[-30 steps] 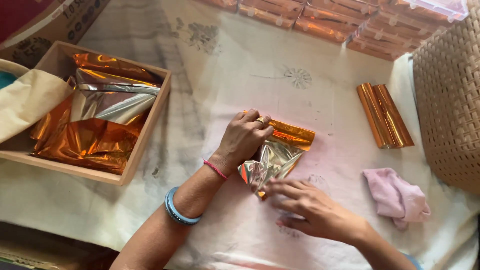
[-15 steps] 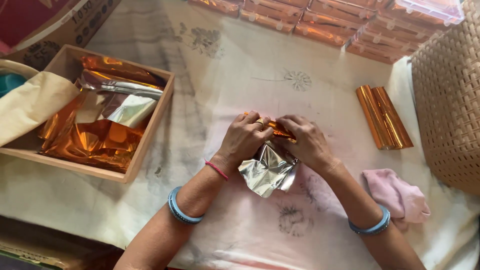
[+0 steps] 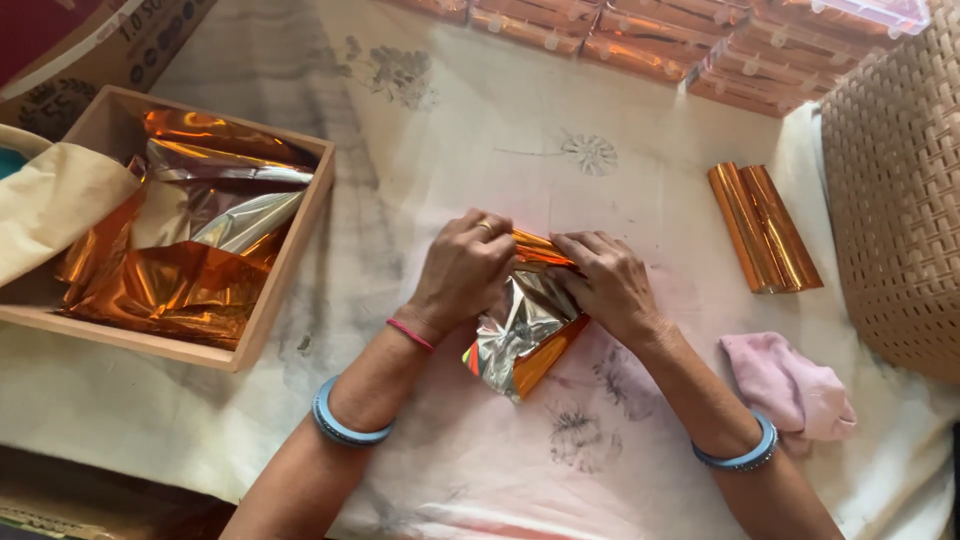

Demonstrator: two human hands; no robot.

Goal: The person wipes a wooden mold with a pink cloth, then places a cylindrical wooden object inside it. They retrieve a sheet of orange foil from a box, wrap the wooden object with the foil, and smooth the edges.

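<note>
Both hands press on a crumpled sheet of orange and silver foil (image 3: 522,335) lying on the white cloth (image 3: 480,160). My left hand (image 3: 463,268) covers the sheet's upper left part, fingers curled over its folded top edge. My right hand (image 3: 607,282) grips the upper right part of the same sheet. The silver underside shows below the hands. Each wrist carries a blue bangle, and a red thread circles the left wrist.
A wooden tray (image 3: 290,265) at the left holds loose orange and silver foil sheets. Two rolled orange foil tubes (image 3: 764,227) lie to the right, a pink cloth (image 3: 789,385) below them, a woven basket (image 3: 895,190) at the right edge. Orange packs (image 3: 640,40) line the far edge.
My right hand moved up from below the foil onto its top right edge, beside my left hand. The foil sheet has been gathered and folded more tightly between both hands.
</note>
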